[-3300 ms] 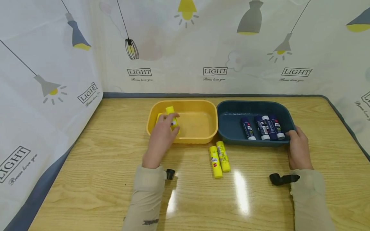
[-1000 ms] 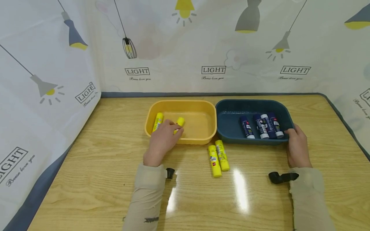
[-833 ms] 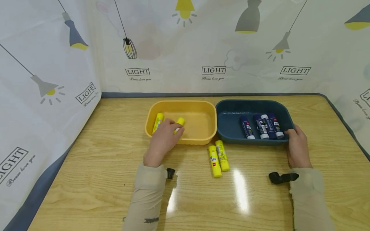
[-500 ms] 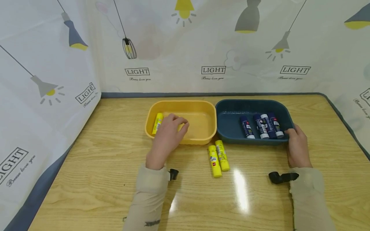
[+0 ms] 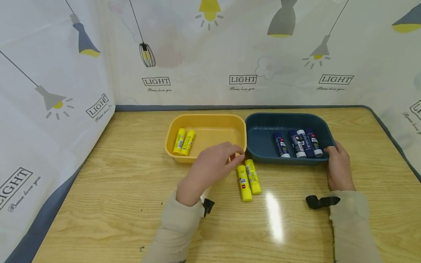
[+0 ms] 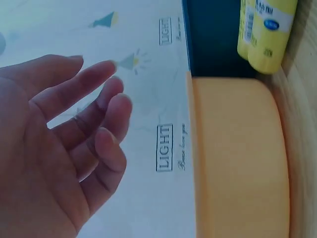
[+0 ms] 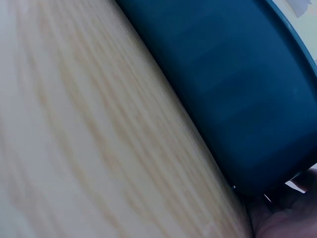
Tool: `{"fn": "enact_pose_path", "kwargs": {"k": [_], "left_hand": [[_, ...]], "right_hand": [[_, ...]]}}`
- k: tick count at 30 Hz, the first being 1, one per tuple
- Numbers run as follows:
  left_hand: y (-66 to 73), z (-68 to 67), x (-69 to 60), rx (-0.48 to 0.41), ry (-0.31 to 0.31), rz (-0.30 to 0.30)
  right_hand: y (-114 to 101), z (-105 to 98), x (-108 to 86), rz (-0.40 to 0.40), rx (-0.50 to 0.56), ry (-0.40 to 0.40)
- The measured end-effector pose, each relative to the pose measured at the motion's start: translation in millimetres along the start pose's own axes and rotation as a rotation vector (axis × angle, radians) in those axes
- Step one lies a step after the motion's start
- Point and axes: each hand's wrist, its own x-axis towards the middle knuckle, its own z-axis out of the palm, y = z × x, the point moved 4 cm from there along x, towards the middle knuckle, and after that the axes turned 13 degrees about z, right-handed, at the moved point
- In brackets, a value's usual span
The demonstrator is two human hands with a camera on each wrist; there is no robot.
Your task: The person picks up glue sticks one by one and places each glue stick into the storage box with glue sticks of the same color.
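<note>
My left hand (image 5: 210, 166) hovers over the near right edge of the yellow bin (image 5: 218, 133), fingers loosely bent and holding nothing, as the left wrist view confirms. Just right of its fingertips, two yellow glue sticks (image 5: 244, 184) lie side by side on the table. Another pair of yellow glue sticks (image 5: 188, 142) leans in the left end of the yellow bin. With its thumb on the rim, my right hand (image 5: 340, 170) grips the right end of the dark blue bin (image 5: 261, 140). Several navy glue sticks (image 5: 281, 145) with white ends lie inside that bin.
Both bins stand edge to edge on the wooden table (image 5: 115, 190). A white sheet (image 5: 197, 62) printed with lamps rises behind them and at both sides. Small black cameras (image 5: 314, 202) sit at the sleeve cuffs.
My left hand has let go of a yellow glue stick beside another in the yellow bin, then moved right and toward me, near the table pair. My right hand has stayed on the blue bin.
</note>
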Motion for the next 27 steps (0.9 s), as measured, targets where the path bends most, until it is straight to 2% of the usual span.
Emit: {"fn": "enact_pose_path", "kwargs": {"k": [5,10,18,21,27], "left_hand": [[9.7,15.2,4.9,0.002,-0.137,0.033],[12.0,27.4,7.3,0.004,-0.203,0.055],[8.1,47.3,4.2,-0.024,-0.364,-0.041],[8.0,53.0,4.2,0.002,-0.406,-0.042],[9.2,59.3,4.3,0.048,-0.444,-0.045]], "right_hand": [[0.2,-0.4,0.5,-0.006,-0.007,-0.001],[1.3,-0.3,1.0,0.003,-0.011,-0.003],[2.0,0.1,1.1,0.011,-0.019,0.003],[1.6,-0.4,1.0,0.009,-0.013,0.004],[1.2,-1.0,1.9,0.009,-0.017,0.004]]}}
